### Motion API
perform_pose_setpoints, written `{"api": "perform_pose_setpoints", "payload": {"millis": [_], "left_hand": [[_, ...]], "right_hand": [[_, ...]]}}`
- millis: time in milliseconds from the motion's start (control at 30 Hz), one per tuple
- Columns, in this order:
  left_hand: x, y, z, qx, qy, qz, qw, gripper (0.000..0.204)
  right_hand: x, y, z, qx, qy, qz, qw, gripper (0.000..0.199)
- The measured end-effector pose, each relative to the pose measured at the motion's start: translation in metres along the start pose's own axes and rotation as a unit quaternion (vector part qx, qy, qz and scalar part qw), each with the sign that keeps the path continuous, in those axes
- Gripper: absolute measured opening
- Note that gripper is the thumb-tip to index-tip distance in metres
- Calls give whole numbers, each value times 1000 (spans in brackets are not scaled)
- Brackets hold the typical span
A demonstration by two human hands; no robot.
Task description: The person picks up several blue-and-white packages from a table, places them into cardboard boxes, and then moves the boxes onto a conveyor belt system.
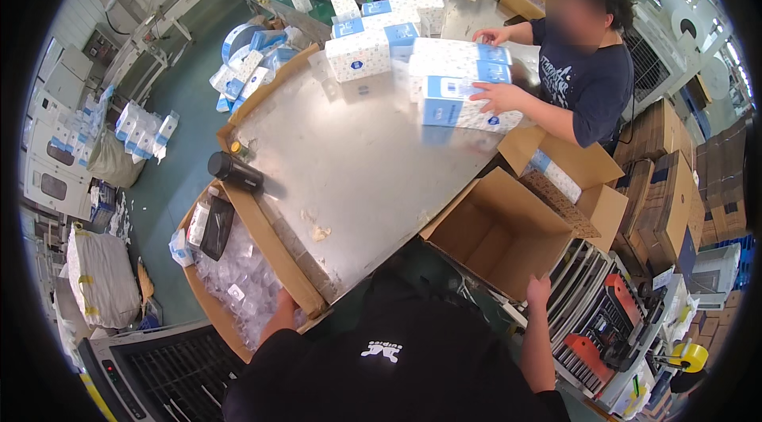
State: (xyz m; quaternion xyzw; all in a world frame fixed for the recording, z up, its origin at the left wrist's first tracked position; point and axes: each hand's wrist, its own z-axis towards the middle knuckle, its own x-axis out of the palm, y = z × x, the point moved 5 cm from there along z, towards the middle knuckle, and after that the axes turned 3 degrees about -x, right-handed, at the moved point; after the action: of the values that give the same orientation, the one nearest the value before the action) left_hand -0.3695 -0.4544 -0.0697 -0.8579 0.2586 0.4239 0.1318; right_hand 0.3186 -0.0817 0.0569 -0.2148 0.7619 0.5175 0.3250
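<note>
My right hand (538,292) is closed on the near right edge of an open cardboard box (508,219), whose inside is bare. My left hand (284,314) is low at the right side of another cardboard box (208,295), beside a heap of clear plastic pieces (242,279); its fingers are mostly hidden. Across the metal table (357,176), a co-worker in a dark shirt (583,73) has both hands on blue-and-white packs (460,92). Several more such packs (357,53) stand at the table's far side.
A black cylindrical bottle (236,173) lies at the table's left edge, by a raised cardboard strip (278,247). A second open carton (587,192) holds a pack. Right of me stands a roller machine with red parts (623,303); flattened cartons (667,184) are stacked beyond.
</note>
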Motion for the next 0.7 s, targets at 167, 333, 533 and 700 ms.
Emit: {"api": "perform_pose_setpoints", "payload": {"millis": [167, 333, 533, 700], "left_hand": [[-66, 47, -15, -101, 8, 31, 994, 37], [-130, 63, -30, -183, -101, 11, 978, 35], [-164, 53, -49, -198, -214, 10, 957, 34], [-216, 12, -32, -30, -343, -242, 907, 32]], "right_hand": [[3, -10, 2, -3, -3, 43, 999, 40], [6, -37, 12, -17, 0, 100, 995, 38], [9, -48, 12, 10, -4, 122, 992, 36], [10, -59, 7, 9, 13, 136, 991, 36]]}}
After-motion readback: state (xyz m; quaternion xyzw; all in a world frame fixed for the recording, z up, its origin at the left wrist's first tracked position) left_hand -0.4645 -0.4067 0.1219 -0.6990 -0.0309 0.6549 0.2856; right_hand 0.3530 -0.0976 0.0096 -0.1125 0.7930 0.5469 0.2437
